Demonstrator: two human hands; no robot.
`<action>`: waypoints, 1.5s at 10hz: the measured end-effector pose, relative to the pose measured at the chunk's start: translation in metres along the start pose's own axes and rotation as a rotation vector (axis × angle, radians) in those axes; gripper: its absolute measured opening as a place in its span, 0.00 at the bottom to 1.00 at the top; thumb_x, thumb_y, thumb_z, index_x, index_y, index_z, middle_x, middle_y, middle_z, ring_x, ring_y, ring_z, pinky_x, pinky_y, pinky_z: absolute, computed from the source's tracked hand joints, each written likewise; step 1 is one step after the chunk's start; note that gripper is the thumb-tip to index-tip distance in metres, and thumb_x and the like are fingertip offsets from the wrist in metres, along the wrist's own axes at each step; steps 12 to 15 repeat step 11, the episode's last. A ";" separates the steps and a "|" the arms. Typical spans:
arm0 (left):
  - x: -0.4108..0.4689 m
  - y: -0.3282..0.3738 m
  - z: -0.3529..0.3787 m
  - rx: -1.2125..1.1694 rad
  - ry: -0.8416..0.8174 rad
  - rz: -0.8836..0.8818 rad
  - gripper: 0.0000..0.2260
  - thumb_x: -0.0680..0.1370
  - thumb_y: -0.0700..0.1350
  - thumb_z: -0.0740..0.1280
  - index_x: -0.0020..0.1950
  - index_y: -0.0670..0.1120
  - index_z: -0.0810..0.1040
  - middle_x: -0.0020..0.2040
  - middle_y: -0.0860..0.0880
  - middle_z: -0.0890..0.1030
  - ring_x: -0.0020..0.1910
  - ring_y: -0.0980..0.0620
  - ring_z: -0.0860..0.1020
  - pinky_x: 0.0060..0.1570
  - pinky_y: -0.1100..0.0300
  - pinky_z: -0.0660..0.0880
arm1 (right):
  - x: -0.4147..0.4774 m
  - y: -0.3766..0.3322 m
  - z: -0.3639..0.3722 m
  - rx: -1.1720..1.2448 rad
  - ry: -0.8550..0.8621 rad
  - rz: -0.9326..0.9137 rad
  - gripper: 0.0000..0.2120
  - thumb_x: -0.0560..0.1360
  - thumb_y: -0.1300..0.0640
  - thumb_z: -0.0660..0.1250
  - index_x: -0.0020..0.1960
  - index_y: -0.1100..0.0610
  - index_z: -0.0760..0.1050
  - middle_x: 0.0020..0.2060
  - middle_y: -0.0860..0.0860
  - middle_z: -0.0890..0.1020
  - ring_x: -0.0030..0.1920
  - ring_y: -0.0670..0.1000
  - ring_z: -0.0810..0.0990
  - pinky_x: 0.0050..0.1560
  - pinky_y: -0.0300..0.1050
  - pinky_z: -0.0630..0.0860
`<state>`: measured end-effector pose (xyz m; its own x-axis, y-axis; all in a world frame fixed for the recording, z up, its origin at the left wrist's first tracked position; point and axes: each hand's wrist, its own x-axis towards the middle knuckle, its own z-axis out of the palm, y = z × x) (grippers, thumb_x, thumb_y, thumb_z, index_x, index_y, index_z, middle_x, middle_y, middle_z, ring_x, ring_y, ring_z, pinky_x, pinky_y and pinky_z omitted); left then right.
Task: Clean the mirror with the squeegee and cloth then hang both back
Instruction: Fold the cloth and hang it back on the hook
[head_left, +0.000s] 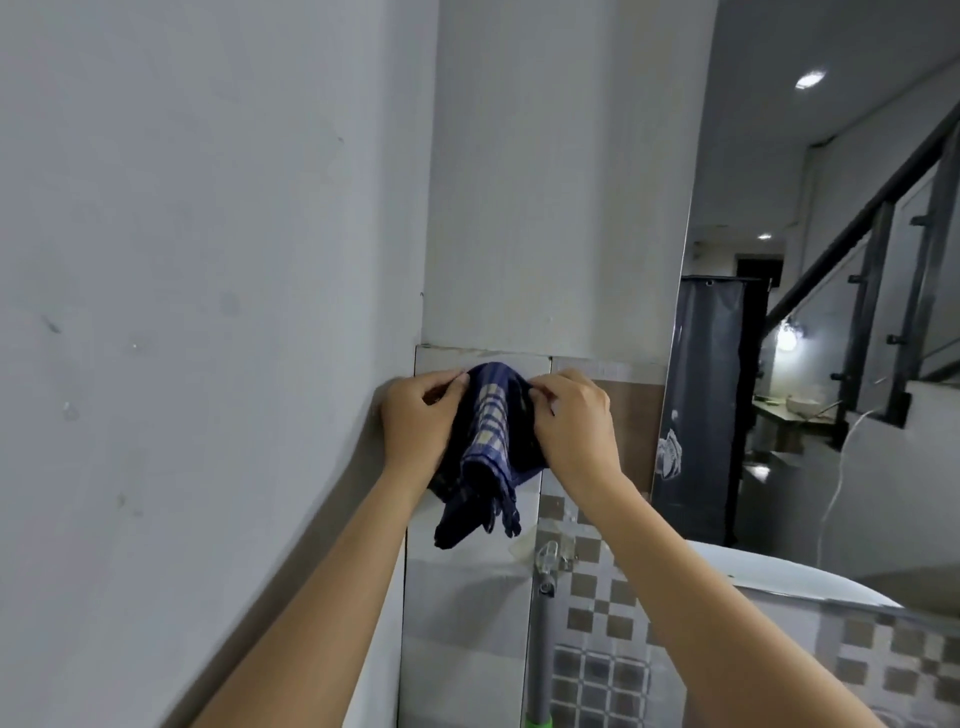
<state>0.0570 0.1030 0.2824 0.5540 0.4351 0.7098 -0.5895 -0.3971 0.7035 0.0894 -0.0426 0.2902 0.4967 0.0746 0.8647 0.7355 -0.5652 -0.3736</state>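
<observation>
A dark blue checked cloth (485, 457) hangs against the tiled wall at the top of the tile band. My left hand (415, 421) pinches its upper left edge and my right hand (571, 415) pinches its upper right edge, both at the same height. Whatever the cloth hangs on is hidden behind it. Below and to the right, a grey squeegee handle (540, 644) with a green grip hangs upright from a clear wall hook (549, 556); its blade is out of view. The mirror (810, 322) stands to the right, reflecting a staircase and a room.
A white painted wall (208, 260) runs close along the left. Tiles with a brown and grey check pattern (597, 597) cover the lower wall. A white rounded basin rim (789, 577) sits at the lower right under the mirror.
</observation>
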 end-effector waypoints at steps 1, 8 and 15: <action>-0.020 0.008 -0.005 -0.121 -0.219 -0.040 0.09 0.77 0.49 0.64 0.52 0.48 0.81 0.45 0.54 0.83 0.45 0.59 0.80 0.40 0.72 0.74 | -0.011 -0.006 -0.002 0.140 -0.064 0.047 0.16 0.77 0.50 0.61 0.61 0.55 0.75 0.52 0.52 0.77 0.55 0.51 0.73 0.54 0.41 0.67; -0.014 -0.022 -0.008 0.046 -0.433 -0.002 0.18 0.78 0.52 0.61 0.66 0.50 0.70 0.59 0.52 0.77 0.57 0.57 0.76 0.57 0.55 0.75 | -0.019 0.007 0.017 0.235 -0.129 -0.026 0.13 0.74 0.56 0.67 0.58 0.58 0.76 0.50 0.51 0.80 0.47 0.45 0.76 0.46 0.24 0.67; -0.025 0.005 -0.012 0.348 -0.405 0.061 0.19 0.80 0.52 0.57 0.68 0.46 0.67 0.64 0.48 0.73 0.64 0.50 0.70 0.62 0.58 0.67 | -0.035 -0.015 -0.009 0.142 -0.206 0.032 0.12 0.78 0.57 0.60 0.57 0.62 0.75 0.52 0.55 0.79 0.49 0.52 0.75 0.46 0.33 0.65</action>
